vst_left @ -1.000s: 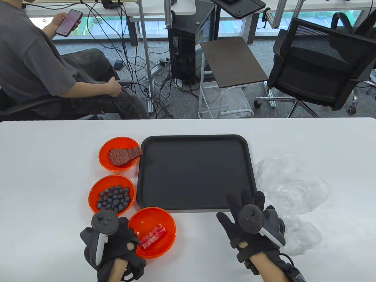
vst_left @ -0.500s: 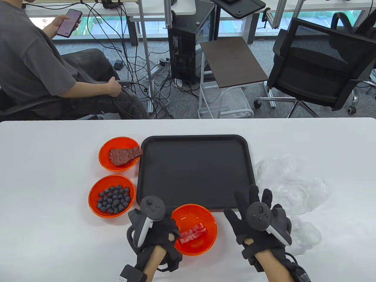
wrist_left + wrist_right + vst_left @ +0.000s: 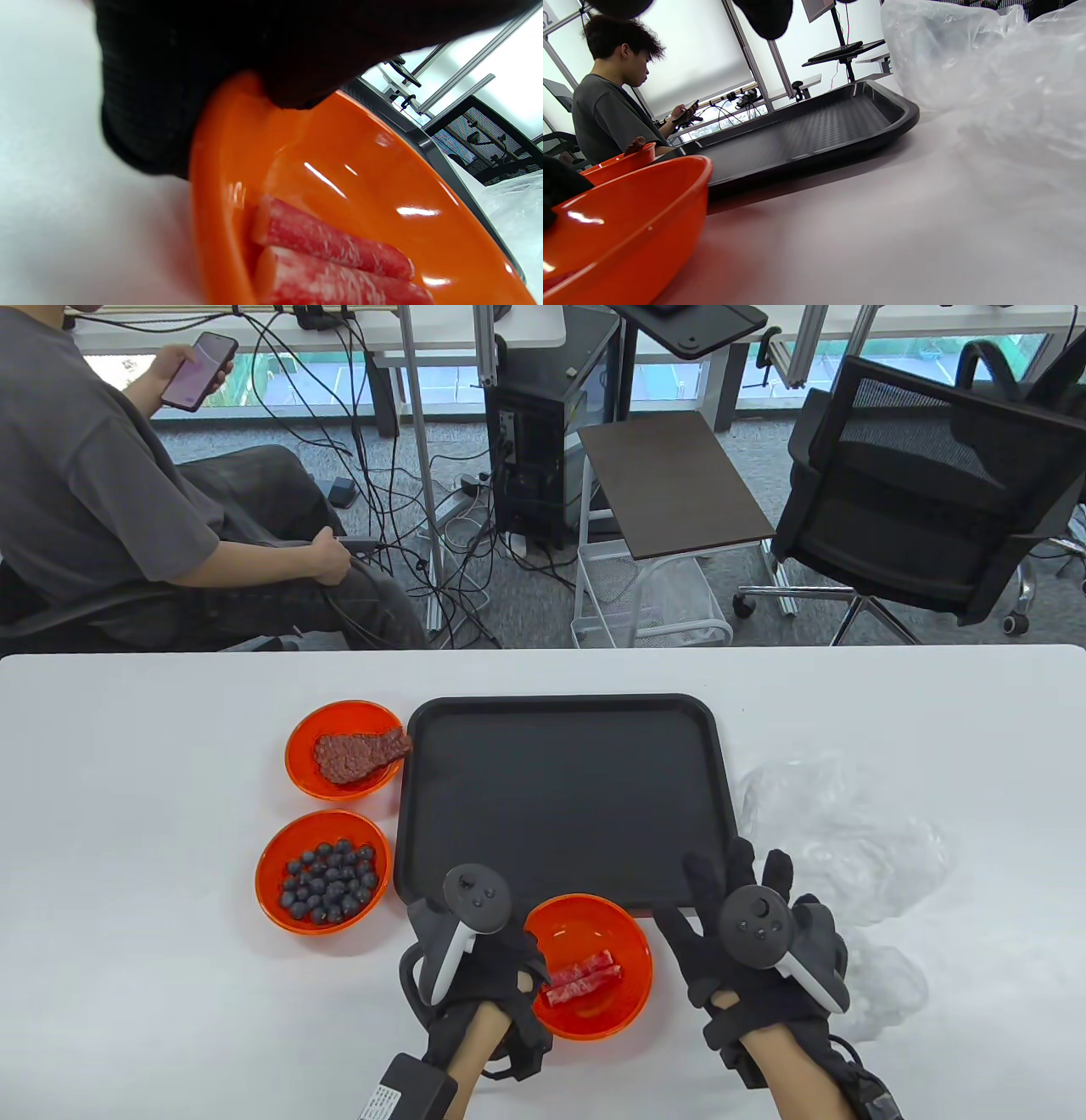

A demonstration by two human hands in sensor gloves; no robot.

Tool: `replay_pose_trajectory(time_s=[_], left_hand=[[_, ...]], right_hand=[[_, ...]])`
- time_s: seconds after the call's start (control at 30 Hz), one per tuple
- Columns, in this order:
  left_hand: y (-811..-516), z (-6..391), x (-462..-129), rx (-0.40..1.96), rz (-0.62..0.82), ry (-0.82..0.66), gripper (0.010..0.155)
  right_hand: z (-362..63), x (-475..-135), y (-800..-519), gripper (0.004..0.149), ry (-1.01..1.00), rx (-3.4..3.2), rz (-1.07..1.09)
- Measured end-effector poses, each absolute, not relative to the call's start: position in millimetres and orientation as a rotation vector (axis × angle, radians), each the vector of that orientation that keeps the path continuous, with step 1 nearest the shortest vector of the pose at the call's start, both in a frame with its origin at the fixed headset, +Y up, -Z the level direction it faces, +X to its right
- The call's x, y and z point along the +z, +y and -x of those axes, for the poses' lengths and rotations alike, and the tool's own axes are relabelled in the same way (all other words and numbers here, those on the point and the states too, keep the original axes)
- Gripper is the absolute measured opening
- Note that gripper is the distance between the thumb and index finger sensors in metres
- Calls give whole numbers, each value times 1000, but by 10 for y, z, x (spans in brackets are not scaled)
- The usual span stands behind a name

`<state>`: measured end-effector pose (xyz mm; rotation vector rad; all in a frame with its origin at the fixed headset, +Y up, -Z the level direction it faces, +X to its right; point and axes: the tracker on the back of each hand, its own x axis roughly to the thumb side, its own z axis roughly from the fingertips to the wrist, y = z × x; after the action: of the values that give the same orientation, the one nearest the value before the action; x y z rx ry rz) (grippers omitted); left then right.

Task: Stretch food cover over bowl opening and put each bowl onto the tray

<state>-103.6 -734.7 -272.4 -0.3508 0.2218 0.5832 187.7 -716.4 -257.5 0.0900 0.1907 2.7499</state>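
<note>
An orange bowl (image 3: pixel 607 997) with red meat rolls (image 3: pixel 585 976) sits on the table just in front of the black tray (image 3: pixel 560 712). My left hand (image 3: pixel 528 976) pinches its left rim. In the left wrist view the thumb lies over the bowl (image 3: pixel 352 169) rim and the fingers (image 3: pixel 144 123) curl under it, beside the meat rolls (image 3: pixel 331 254). To the bowl's right, my right hand (image 3: pixel 717 891) has its fingers spread and straight over the tray's front right corner and holds nothing. Crumpled clear food covers (image 3: pixel 848 831) lie right of the tray. The right wrist view shows bowl (image 3: pixel 623 237), tray (image 3: pixel 814 131) and food covers (image 3: pixel 992 80).
Two more orange bowls stand left of the tray, one with a meat patty (image 3: pixel 344 746), one with blueberries (image 3: pixel 324 872). A person (image 3: pixel 93 492) sits beyond the table's far edge with a phone. An office chair (image 3: pixel 916 500) and a small side table (image 3: pixel 670 483) stand behind.
My left hand has slid the meat-roll bowl rightward along the tray's front edge, from near the blueberry bowl to the middle. My right hand has drifted slightly to the right.
</note>
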Motion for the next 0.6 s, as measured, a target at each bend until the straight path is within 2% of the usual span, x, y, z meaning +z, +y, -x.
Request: replay_pose_trajectory(time_s=[0.23, 0.33, 0.43, 0.53, 0.6], left_hand=[[-7377, 1039, -2706, 590, 361, 233, 52], [-7308, 1056, -2668, 582, 361, 216, 65], [-7123, 1091, -2640, 550, 247, 124, 74], [-6963, 1150, -2632, 456, 54, -22, 77], [-6965, 1196, -2667, 356, 57, -85, 79]], right_hand=[[-1889, -2570, -7163, 85, 196, 2745, -82], [-1913, -2564, -7144, 85, 186, 2736, -80], [-1990, -2544, -7074, 84, 136, 2714, -62], [-2114, -2523, -6966, 83, 57, 2707, -15], [-2200, -2512, -6896, 83, 35, 2689, 8]])
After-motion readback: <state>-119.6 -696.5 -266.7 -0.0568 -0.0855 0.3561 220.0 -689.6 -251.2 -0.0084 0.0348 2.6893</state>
